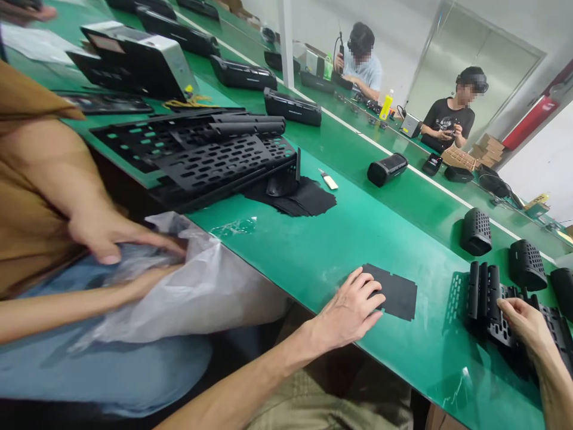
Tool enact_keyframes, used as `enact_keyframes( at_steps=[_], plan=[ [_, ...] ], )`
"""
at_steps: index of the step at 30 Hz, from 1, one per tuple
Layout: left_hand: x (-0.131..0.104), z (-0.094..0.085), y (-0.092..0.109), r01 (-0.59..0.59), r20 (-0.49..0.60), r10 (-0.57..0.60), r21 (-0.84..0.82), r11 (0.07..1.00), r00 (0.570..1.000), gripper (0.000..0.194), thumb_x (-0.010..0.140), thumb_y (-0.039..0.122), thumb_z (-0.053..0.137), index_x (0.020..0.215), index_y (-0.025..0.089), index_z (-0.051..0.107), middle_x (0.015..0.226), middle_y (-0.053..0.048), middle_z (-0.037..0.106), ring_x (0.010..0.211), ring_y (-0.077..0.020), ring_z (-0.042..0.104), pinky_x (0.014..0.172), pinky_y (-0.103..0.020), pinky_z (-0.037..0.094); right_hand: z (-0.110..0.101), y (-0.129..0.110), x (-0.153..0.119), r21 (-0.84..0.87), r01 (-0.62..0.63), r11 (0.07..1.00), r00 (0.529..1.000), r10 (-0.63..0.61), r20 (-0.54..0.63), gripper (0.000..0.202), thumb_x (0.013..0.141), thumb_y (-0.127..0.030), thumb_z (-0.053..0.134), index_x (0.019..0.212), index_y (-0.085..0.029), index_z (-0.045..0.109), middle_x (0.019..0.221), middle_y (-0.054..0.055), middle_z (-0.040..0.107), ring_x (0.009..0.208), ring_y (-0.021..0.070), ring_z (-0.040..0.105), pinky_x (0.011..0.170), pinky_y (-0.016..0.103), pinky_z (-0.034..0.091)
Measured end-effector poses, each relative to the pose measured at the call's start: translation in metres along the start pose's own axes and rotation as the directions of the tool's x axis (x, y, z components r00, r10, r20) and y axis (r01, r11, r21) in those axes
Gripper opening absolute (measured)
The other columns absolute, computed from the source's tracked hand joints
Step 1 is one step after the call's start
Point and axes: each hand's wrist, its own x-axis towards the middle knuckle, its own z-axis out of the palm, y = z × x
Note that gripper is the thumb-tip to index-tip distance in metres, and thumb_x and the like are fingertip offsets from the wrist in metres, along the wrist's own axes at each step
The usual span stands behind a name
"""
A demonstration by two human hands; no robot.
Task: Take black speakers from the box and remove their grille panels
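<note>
A thin black sheet [400, 294] with notched edges lies flat on the green table [286, 251]. My left hand [353, 307] rests on the sheet's left end, palm down with its fingers spread. At the right, my right hand [526, 322] pinches the edge of a black perforated panel [501, 331], one of several curved panels grouped there. The lower part of that group is partly hidden behind my right hand and forearm.
Beside me at the left, a person's hands [107, 230] are in a clear plastic bag [197, 286]. Perforated panels [215, 161], black sheets [308, 197] and a cutter [329, 180] lie further back. Black speaker-like units [387, 169] line the belt; two people sit across.
</note>
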Motion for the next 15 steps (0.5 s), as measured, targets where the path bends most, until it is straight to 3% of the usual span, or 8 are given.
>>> enact_keyframes(
  at_steps=[3, 6, 8, 11, 15],
  plan=[
    [0.000, 0.001, 0.001, 0.004, 0.005, -0.004, 0.006, 1.000, 1.000, 0.017, 0.101, 0.033, 0.073, 0.113, 0.022, 0.074, 0.118, -0.005, 0.076, 0.120, -0.0270, 0.063, 0.128, -0.059, 0.045, 0.007, -0.018, -0.008, -0.114, 0.088, 0.990, 0.989, -0.100, -0.106, 0.073, 0.072, -0.090, 0.045, 0.090, -0.024, 0.070, 0.107, 0.019, 0.071, 0.103, 0.0398, 0.068, 0.088, 0.053, 0.054],
    [0.000, 0.000, 0.003, 0.005, -0.002, -0.005, 0.013, 1.000, 1.000, 0.018, 0.101, 0.035, 0.073, 0.114, 0.022, 0.074, 0.118, -0.005, 0.076, 0.120, -0.0268, 0.063, 0.128, -0.058, 0.044, 0.018, -0.034, -0.018, -0.225, 0.213, 0.951, 0.966, -0.239, -0.094, 0.072, 0.075, -0.092, 0.047, 0.091, -0.027, 0.073, 0.147, 0.020, 0.061, 0.143, 0.0498, 0.048, 0.110, 0.065, 0.046],
    [0.000, -0.001, 0.004, 0.010, -0.006, -0.010, 0.019, 1.000, 1.000, 0.018, 0.102, 0.036, 0.072, 0.113, 0.022, 0.075, 0.118, -0.005, 0.077, 0.120, -0.0267, 0.063, 0.128, -0.058, 0.044, 0.027, -0.040, -0.024, -0.284, 0.248, 0.926, 0.956, -0.281, -0.081, 0.072, 0.075, -0.090, 0.047, 0.097, -0.026, 0.072, 0.153, 0.021, 0.056, 0.146, 0.0527, 0.044, 0.109, 0.071, 0.045],
    [0.000, -0.002, 0.005, 0.004, -0.013, -0.003, 0.031, 1.000, 1.000, 0.019, 0.104, 0.038, 0.070, 0.111, 0.021, 0.075, 0.116, -0.004, 0.077, 0.117, -0.0262, 0.063, 0.128, -0.056, 0.043, 0.036, -0.041, -0.027, -0.337, 0.244, 0.909, 0.952, -0.292, -0.097, 0.075, 0.076, -0.088, 0.046, 0.104, -0.022, 0.070, 0.154, 0.025, 0.055, 0.139, 0.0547, 0.049, 0.104, 0.074, 0.049],
    [0.000, 0.000, 0.007, 0.000, -0.013, 0.000, 0.029, 1.000, 1.000, 0.018, 0.104, 0.038, 0.069, 0.109, 0.021, 0.075, 0.116, -0.004, 0.078, 0.116, -0.0258, 0.064, 0.128, -0.057, 0.043, 0.030, -0.030, -0.018, -0.357, 0.256, 0.898, 0.943, -0.313, -0.111, 0.069, 0.076, -0.086, 0.044, 0.081, -0.023, 0.071, 0.155, 0.029, 0.053, 0.148, 0.0583, 0.042, 0.109, 0.074, 0.046]
  ],
)
